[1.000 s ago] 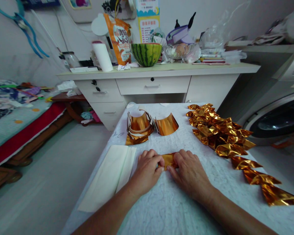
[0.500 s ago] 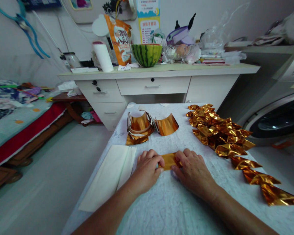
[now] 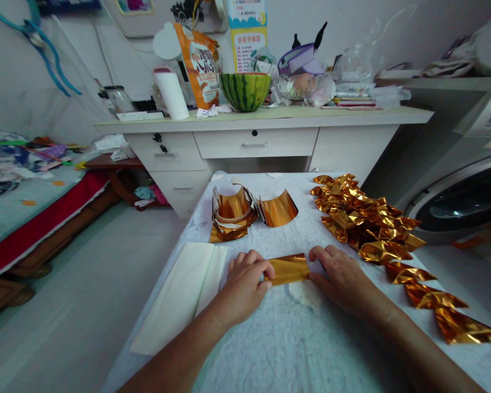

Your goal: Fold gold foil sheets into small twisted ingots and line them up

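A flat strip of gold foil paper (image 3: 288, 268) lies on the cloth-covered table in front of me. My left hand (image 3: 247, 281) grips its left end between thumb and fingers. At the strip's right edge is my right hand (image 3: 339, 275), its thumb and fingers apart, with the thumb near the lower corner. Curved gold foil sheets (image 3: 279, 209) and a curled stack of them (image 3: 233, 210) stand behind the strip. Beside my left forearm are folded pale paper sheets (image 3: 178, 295). Twisted gold foil pieces (image 3: 364, 221) are piled along the right side.
The table (image 3: 270, 349) has a pale patterned cloth. Behind it stands a white desk (image 3: 262, 123) bearing half a watermelon (image 3: 244, 91), an orange pouch (image 3: 200, 68) and a white roll (image 3: 172, 94). A bed (image 3: 33, 207) is left, a washing machine (image 3: 466, 164) right.
My right hand has slid right and loosened from the foil strip, uncovering its right part. My left hand has stayed on the left end.
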Tool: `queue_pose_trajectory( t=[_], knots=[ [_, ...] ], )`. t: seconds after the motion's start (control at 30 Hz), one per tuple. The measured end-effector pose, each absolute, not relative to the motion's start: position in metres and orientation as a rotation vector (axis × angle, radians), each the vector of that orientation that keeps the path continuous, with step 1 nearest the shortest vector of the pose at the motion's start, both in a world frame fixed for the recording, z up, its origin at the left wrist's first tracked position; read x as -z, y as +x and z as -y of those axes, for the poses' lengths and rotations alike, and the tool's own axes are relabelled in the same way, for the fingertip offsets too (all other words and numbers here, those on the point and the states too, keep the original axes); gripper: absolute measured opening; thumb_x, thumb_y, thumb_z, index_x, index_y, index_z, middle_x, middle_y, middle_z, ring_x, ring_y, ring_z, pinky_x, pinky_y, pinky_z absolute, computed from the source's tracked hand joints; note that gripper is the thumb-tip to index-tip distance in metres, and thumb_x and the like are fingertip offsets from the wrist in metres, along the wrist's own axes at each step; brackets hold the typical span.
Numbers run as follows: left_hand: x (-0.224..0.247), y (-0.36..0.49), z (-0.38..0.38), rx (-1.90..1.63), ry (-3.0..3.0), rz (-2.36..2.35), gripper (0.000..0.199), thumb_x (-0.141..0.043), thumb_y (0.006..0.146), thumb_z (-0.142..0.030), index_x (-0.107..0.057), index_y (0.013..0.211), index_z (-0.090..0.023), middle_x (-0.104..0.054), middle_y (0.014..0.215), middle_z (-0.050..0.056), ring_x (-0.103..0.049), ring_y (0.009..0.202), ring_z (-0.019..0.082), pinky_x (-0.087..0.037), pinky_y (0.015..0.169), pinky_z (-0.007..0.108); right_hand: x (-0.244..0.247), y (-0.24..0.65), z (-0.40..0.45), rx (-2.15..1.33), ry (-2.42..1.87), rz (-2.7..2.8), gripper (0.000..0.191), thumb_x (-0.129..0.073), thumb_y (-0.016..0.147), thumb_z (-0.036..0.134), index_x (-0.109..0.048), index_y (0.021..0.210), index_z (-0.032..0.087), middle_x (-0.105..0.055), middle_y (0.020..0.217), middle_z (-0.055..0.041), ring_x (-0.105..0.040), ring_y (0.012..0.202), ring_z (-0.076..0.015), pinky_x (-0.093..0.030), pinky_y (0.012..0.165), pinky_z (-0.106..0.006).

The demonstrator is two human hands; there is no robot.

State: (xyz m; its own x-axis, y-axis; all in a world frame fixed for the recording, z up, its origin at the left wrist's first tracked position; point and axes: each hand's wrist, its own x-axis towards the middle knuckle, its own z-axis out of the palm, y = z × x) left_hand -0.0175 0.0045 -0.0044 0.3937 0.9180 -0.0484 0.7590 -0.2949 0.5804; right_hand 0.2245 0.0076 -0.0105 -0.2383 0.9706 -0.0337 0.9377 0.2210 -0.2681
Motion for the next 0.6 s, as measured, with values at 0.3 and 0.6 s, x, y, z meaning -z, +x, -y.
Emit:
queue_pose_trajectory(
  t=[0.3,0.6],
  knots=[
    [0.005,-0.017,-0.005,-0.388,2.16,-1.432,0.016,-0.055,0.079,-0.014,-0.062,0.087,-0.026,-0.058,0.1,0.0,-0.049,0.103,0.021,-0.035,0.088,0.036,0.0,0.219,-0.005,-0.353,-1.509,2.206,0.008,-0.051,0.081,0.012,-0.052,0.079,0.02,-0.057,0.082,-0.0038,-0.052,0.078,-0.0185,-0.038,0.071,-0.03],
    [0.009,-0.013,-0.001,-0.467,2.243,-1.479,0.014,-0.069,0.073,-0.023,-0.059,0.084,-0.024,-0.056,0.095,0.0,-0.049,0.099,0.023,-0.034,0.085,0.037,0.001,0.196,0.002,-0.444,-1.358,2.451,0.009,-0.06,0.087,0.016,-0.067,0.09,0.021,-0.063,0.091,-0.0036,-0.054,0.086,-0.0197,-0.034,0.076,-0.033]
  ],
)
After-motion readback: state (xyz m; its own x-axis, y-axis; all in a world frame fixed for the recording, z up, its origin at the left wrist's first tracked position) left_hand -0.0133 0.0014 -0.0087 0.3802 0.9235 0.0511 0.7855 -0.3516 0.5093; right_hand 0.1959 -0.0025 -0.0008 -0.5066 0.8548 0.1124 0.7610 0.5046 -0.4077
